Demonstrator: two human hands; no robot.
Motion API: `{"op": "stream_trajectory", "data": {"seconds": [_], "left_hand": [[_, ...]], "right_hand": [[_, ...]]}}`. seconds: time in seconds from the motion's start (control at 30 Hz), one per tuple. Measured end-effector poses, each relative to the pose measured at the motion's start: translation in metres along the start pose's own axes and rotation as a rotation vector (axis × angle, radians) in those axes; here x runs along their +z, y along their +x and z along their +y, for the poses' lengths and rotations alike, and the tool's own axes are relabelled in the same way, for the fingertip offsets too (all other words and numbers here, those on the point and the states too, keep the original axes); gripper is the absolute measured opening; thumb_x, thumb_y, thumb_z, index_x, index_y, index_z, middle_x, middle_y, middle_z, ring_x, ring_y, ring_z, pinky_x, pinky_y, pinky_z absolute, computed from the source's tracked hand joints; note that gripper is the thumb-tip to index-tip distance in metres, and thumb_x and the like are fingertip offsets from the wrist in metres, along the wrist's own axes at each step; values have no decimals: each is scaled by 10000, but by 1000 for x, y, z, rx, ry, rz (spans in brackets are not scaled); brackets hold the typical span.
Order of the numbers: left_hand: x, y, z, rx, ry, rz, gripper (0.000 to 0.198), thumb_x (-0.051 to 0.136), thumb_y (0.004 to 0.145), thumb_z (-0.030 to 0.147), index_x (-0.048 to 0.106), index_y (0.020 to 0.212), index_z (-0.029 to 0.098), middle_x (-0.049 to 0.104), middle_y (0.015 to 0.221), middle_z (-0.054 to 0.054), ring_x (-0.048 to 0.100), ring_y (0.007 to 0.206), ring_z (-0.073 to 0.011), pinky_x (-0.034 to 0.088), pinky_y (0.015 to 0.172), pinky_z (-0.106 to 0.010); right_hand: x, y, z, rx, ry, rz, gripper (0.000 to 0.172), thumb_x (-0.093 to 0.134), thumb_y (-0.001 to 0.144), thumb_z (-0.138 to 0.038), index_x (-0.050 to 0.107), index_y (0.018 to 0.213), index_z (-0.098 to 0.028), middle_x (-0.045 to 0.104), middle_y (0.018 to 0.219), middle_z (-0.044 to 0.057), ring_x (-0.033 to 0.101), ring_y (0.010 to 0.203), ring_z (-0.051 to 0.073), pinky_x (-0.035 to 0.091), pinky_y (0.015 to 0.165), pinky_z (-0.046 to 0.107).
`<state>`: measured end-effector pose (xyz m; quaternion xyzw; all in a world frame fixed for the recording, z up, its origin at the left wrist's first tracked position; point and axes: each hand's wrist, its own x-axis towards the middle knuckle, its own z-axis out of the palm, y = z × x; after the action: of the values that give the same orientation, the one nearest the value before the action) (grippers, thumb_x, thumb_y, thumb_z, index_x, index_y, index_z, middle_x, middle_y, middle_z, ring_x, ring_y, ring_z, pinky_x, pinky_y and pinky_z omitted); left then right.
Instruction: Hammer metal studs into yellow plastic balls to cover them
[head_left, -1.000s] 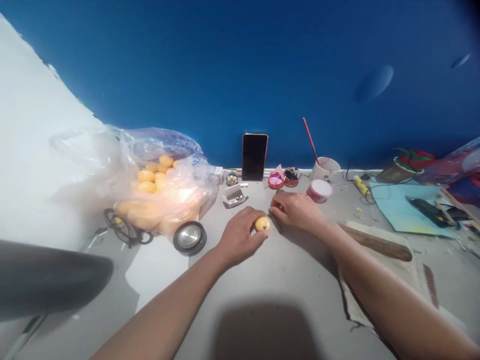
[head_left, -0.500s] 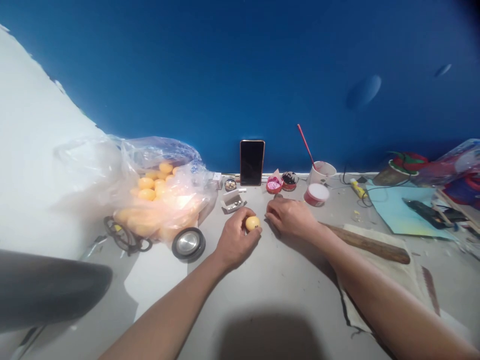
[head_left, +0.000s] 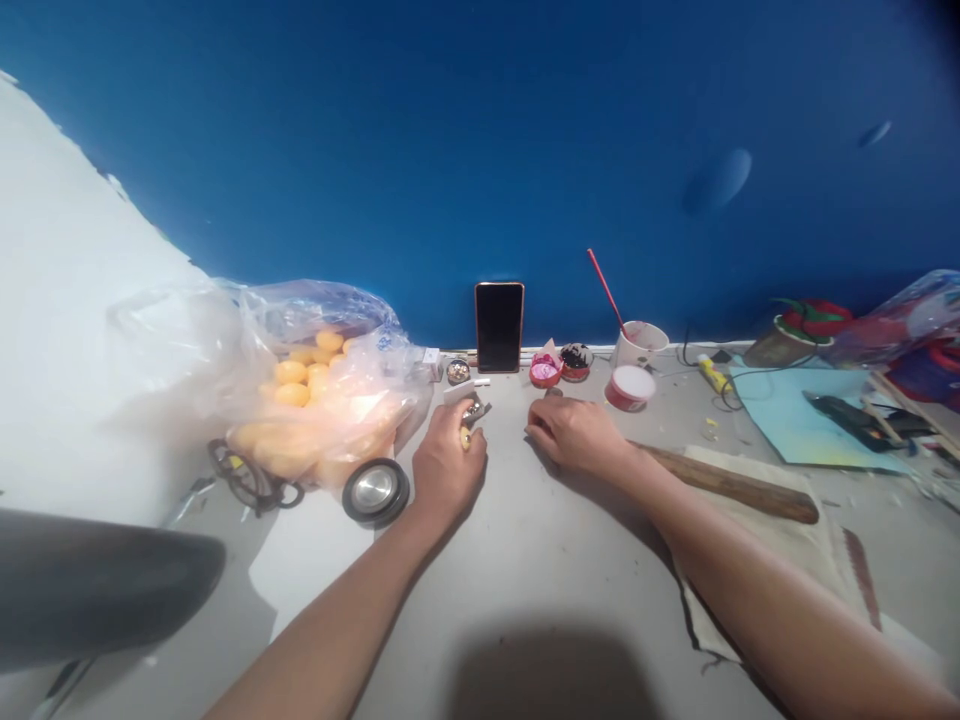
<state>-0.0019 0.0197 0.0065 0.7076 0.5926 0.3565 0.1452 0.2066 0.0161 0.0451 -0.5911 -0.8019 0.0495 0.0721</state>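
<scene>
My left hand (head_left: 450, 460) is closed round a small yellow ball (head_left: 466, 438), most of it hidden by the fingers. The fingertips are right at a small open white box (head_left: 459, 392) with shiny metal bits inside; whether they touch it I cannot tell. To the right, my right hand (head_left: 577, 432) rests on the table with its fingers curled, and what they hold, if anything, is hidden. Beyond it stand a pink-filled red cap (head_left: 545, 370) and a dark-filled one (head_left: 576, 362). A small round dish of beads (head_left: 457, 371) sits behind the white box.
A plastic bag of yellow balls (head_left: 360, 390) lies on the left, with a round black-rimmed lid (head_left: 375, 490) in front. A phone (head_left: 499, 327) leans on the blue wall. Right are a paper cup (head_left: 641, 343), a red jar (head_left: 630, 388) and a wooden stick (head_left: 735, 485) on cloth.
My left hand, with the yellow ball, has moved left to the white box and turned, so less of the ball shows. My right hand has stayed in place.
</scene>
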Motion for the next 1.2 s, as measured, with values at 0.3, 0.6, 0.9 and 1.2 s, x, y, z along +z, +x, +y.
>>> {"op": "stream_trajectory", "data": {"seconds": [0.3,0.6,0.9,1.2], "left_hand": [[0,4,0,18,338,-56,183,572,929,217,749,975,218,637,1043,-76,641,886,-223,439,667,-327],[11,-21,11,243,123,-179,171,543,953,168,705,929,214,676,1106,-40,659,873,-165,473,734,-289],[22,-33,11,480,179,-132,196,531,946,111,618,793,196,616,853,-51,591,789,-184,455,706,-308],[21,-35,13,549,242,-103,198,534,947,116,613,783,194,608,810,-59,586,767,-198,446,672,-318]], "right_hand": [[6,0,3,-12,61,44,156,572,983,-294,688,939,-200,729,934,56,633,786,190,321,650,305],[12,-6,-10,-128,176,196,247,528,1005,-305,737,934,-194,740,904,67,655,843,194,389,712,294],[-4,-3,-26,100,-122,-246,326,486,974,-325,786,968,-197,771,964,154,726,856,287,452,697,337],[-7,-4,-27,140,-76,-262,295,486,954,-271,778,950,-227,778,970,113,735,900,290,489,731,344]]}}
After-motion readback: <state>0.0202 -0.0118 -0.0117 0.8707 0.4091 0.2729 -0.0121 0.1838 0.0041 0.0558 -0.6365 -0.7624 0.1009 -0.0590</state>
